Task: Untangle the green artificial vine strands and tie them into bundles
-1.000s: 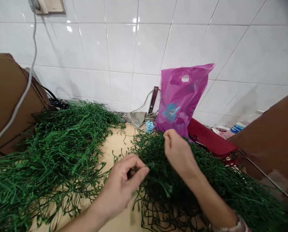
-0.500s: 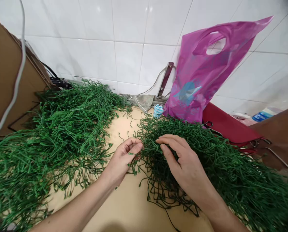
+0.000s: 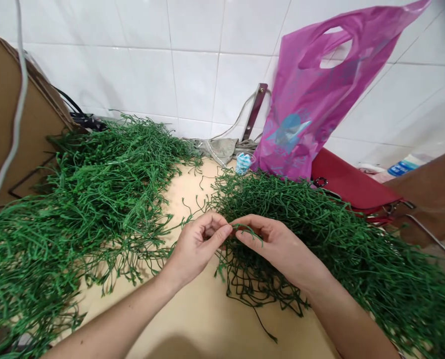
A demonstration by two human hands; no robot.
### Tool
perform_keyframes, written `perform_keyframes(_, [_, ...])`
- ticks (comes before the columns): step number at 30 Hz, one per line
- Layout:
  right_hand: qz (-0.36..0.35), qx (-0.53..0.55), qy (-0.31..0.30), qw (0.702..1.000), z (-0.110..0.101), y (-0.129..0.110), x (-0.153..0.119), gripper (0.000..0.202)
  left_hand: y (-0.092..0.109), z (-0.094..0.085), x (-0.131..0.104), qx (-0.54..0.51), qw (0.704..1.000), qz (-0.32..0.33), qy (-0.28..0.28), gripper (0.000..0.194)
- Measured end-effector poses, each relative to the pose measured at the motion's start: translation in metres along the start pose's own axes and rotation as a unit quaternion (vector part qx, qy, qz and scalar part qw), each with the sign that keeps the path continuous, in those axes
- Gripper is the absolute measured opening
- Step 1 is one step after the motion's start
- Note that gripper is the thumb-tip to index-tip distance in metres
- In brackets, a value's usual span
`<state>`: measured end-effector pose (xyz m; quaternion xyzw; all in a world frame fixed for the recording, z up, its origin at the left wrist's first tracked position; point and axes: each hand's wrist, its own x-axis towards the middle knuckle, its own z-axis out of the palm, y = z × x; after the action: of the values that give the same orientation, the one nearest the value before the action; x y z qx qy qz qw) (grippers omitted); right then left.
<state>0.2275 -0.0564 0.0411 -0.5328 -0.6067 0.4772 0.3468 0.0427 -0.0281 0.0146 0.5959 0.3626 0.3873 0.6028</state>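
My left hand pinches the end of a thin green plastic stem between thumb and fingers. My right hand meets it from the other side, and the stem runs between its thumb and forefinger, with the free end curving over the thumb. Below and behind my right hand lies a tangled heap of dark green stems. Another heap of green stems with small branched tips spreads to the left of my left hand. Part of the held stem is hidden by my fingertips.
A pink plastic bag stands against the white tiled wall, beside a red bag. A small cup with blue-and-white contents sits at the back. A cardboard box and white cable are left. The tabletop is tan.
My right hand has moved left from the heap to my left hand, and a green stem now lies between its fingers. The view has shifted slightly.
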Motion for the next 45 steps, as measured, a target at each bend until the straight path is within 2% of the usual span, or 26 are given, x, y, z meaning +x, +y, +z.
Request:
perform_keyframes(6, [-0.031, -0.08, 0.051, 0.995, 0.006, 0.002, 0.0, 0.015, -0.001, -0.003, 0.002, -0.04, 0.997, -0.063, -0.025, 0.035])
perform_keyframes(10, [-0.055, -0.159, 0.105, 0.98, 0.015, 0.003, -0.001, 0.012, -0.003, -0.001, 0.002, -0.051, 0.994, -0.09, -0.039, 0.039])
perform_keyframes(14, [-0.085, -0.172, 0.126, 0.973, 0.016, 0.001, -0.002, 0.013, 0.0, 0.003, 0.0, -0.079, 0.99, -0.113, -0.042, 0.04])
perform_keyframes(16, [-0.067, -0.15, 0.115, 0.98, 0.011, -0.001, -0.001, 0.013, 0.002, 0.002, 0.0, -0.089, 0.988, -0.119, -0.048, 0.04])
perform_keyframes(19, [-0.034, -0.103, 0.062, 0.992, 0.005, -0.002, -0.001, 0.014, 0.004, 0.001, 0.001, -0.042, 0.992, -0.099, -0.058, 0.038])
perform_keyframes(22, [-0.031, -0.103, 0.039, 0.993, 0.006, -0.002, -0.002, 0.014, 0.006, -0.001, 0.003, 0.004, 0.996, -0.079, -0.037, 0.035])
perform_keyframes(24, [-0.03, -0.118, 0.033, 0.992, 0.01, -0.002, -0.002, 0.014, 0.006, -0.002, 0.003, 0.011, 0.996, -0.088, -0.032, 0.031])
perform_keyframes(29, [-0.064, -0.126, -0.001, 0.99, 0.015, -0.006, -0.005, 0.018, 0.003, 0.0, 0.0, -0.041, 0.988, -0.128, -0.071, 0.026])
perform_keyframes(33, [-0.061, -0.077, -0.039, 0.994, 0.008, -0.005, -0.003, 0.019, 0.0, 0.0, -0.001, -0.161, 0.969, -0.187, -0.028, 0.023])
perform_keyframes(35, [-0.046, -0.029, -0.036, 0.998, 0.004, -0.002, -0.001, 0.018, 0.0, -0.001, 0.0, -0.207, 0.958, -0.197, -0.009, 0.022])
perform_keyframes(38, [-0.017, 0.048, 0.001, 0.999, -0.001, 0.003, 0.001, 0.013, 0.004, -0.004, 0.003, -0.267, 0.944, -0.193, 0.018, 0.018])
perform_keyframes(41, [-0.007, 0.095, 0.058, 0.994, -0.009, 0.006, 0.0, 0.025, 0.009, -0.008, 0.008, -0.311, 0.929, -0.192, 0.059, 0.02])
perform_keyframes(45, [-0.004, 0.031, 0.122, 0.992, -0.03, 0.002, -0.005, 0.033, 0.014, -0.011, 0.012, -0.334, 0.923, -0.161, 0.101, 0.024])
